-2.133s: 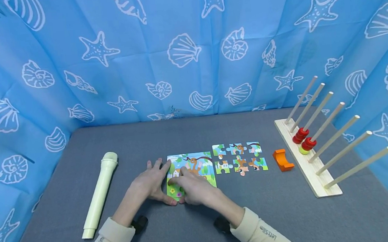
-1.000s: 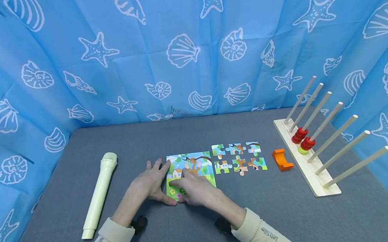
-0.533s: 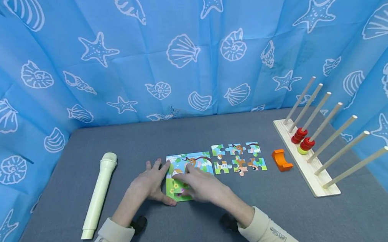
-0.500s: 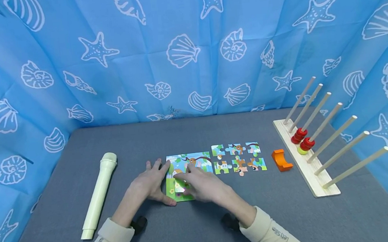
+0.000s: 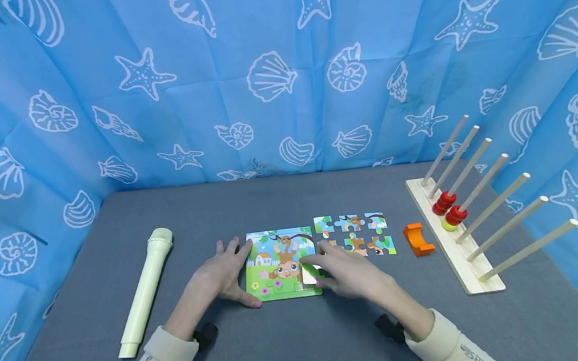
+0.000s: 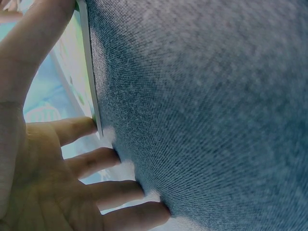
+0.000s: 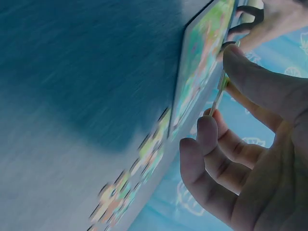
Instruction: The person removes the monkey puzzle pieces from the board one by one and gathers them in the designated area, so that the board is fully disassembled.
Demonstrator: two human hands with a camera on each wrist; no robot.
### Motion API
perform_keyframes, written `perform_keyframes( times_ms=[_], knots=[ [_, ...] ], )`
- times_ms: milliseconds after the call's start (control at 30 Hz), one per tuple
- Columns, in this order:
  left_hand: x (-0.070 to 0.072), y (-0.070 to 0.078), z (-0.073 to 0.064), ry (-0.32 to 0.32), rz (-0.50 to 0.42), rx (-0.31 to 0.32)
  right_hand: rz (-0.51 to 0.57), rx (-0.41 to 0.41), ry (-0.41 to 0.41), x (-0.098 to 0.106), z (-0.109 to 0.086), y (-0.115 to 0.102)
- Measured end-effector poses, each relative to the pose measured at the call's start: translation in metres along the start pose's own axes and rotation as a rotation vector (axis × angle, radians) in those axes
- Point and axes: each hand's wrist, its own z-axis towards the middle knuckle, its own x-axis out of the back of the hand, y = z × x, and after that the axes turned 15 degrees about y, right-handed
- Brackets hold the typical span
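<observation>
A square jigsaw board (image 5: 266,274) with a cartoon animal, a little house and flowers lies on the grey table. The person's left hand (image 5: 222,275) is spread at its left side, thumb by the near corner and index finger at the far-left edge. In the left wrist view, the other fingertips (image 6: 103,156) rest on the cloth. Over the board's right edge, the right hand (image 5: 351,272) pinches a thin puzzle piece (image 7: 217,98) between thumb and fingers; it looks bright white in the head view. Several loose puzzle pieces (image 5: 353,222) lie in two rows right of the board, partly hidden by that hand.
A pale green tube with a rounded head (image 5: 146,296) lies at left. At right are an orange arch block (image 5: 418,239) and a wooden base (image 5: 459,237) with several upright pegs and some red rings (image 5: 443,203). A blue curtain (image 5: 230,94) surrounds the table.
The right hand has lifted a puzzle piece from the board's lower left and carried it rightward to the board's right edge. The left hand has stayed in place.
</observation>
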Motion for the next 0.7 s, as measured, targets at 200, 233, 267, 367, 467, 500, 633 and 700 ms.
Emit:
perform_keyframes(
  times_ms=[200, 233, 267, 367, 467, 500, 633, 700],
  knots=[
    [0.0, 0.0, 0.0, -0.005, 0.0, -0.003, -0.037, -0.005, -0.004, 0.006, -0.014, 0.015],
    [0.0, 0.0, 0.0, -0.007, -0.002, -0.002, -0.038, -0.012, -0.007, 0.006, -0.015, 0.017],
    [0.0, 0.0, 0.0, -0.008, -0.003, -0.002, -0.04, -0.022, -0.012, 0.006, -0.017, 0.019],
    [0.0, 0.0, 0.0, -0.011, -0.002, 0.0, -0.033, -0.052, -0.032, 0.006, -0.021, 0.024],
    [0.0, 0.0, 0.001, -0.01, 0.0, 0.0, -0.029, -0.073, -0.051, 0.004, -0.022, 0.028],
    [0.0, 0.0, 0.001, -0.01, 0.001, 0.001, -0.028, -0.079, -0.054, 0.004, -0.023, 0.028],
    [0.0, 0.0, 0.001, -0.009, 0.006, 0.001, -0.024, -0.085, -0.056, 0.002, -0.024, 0.032],
    [0.0, 0.001, 0.001, -0.01, 0.007, 0.003, -0.017, -0.077, -0.051, 0.002, -0.024, 0.033]
  ],
)
